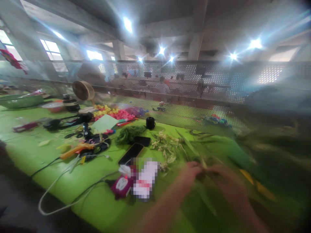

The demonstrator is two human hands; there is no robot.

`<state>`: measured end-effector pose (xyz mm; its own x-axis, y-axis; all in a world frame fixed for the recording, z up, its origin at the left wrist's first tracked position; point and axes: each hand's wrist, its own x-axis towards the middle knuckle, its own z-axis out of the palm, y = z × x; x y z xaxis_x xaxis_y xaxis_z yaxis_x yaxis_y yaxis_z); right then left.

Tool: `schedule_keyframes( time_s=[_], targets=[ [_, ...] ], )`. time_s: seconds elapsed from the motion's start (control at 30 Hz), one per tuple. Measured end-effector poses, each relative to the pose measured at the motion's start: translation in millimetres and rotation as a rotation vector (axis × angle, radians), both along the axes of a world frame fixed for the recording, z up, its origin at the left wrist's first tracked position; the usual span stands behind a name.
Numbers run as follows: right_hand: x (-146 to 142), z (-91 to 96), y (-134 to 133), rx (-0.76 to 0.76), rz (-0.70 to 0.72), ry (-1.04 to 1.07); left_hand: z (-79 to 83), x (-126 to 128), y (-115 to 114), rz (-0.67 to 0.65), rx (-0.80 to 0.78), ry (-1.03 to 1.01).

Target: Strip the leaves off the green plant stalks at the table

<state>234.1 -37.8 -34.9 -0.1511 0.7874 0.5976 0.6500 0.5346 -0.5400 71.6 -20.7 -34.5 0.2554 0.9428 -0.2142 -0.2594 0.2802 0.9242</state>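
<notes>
My left hand (193, 171) and my right hand (220, 174) come together over the right side of the green table, both smeared by motion. Between their closed fingers is a long, narrow green leaf (206, 197), one blade hanging down below them. Another green blade (187, 142) reaches up and away from the left hand. The exact grip of the fingertips is too blurred to make out. Just left of the hands lies a loose heap of pale yellowish petals or leaves (167, 147).
Two phones (131, 154) (142, 141), a purple case (121, 186) and a pixelated packet (145, 181) lie left of my hands. An orange glue gun (76, 150) trails a cord. Behind stand a black cup (150, 123), coloured pieces (116, 113) and a perforated screen (170, 84).
</notes>
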Motion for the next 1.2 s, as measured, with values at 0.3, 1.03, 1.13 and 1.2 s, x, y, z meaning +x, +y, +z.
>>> schedule_keyframes(
  time_s=[0.3,1.03,1.13,1.2],
  targets=[
    [5,0.0,0,-0.026,-0.085,-0.088,-18.6,2,9,-0.031,0.141,0.039],
    [-6,13.0,-6,-0.087,-0.069,0.150,-15.3,6,2,0.017,0.248,0.038],
    [-2,10.7,-4,-0.028,-0.012,0.076,-12.2,4,1,0.031,0.202,-0.005],
    [-1,8.4,-3,0.004,-0.017,0.039,-10.0,3,0,0.016,0.199,-0.019]
  ],
)
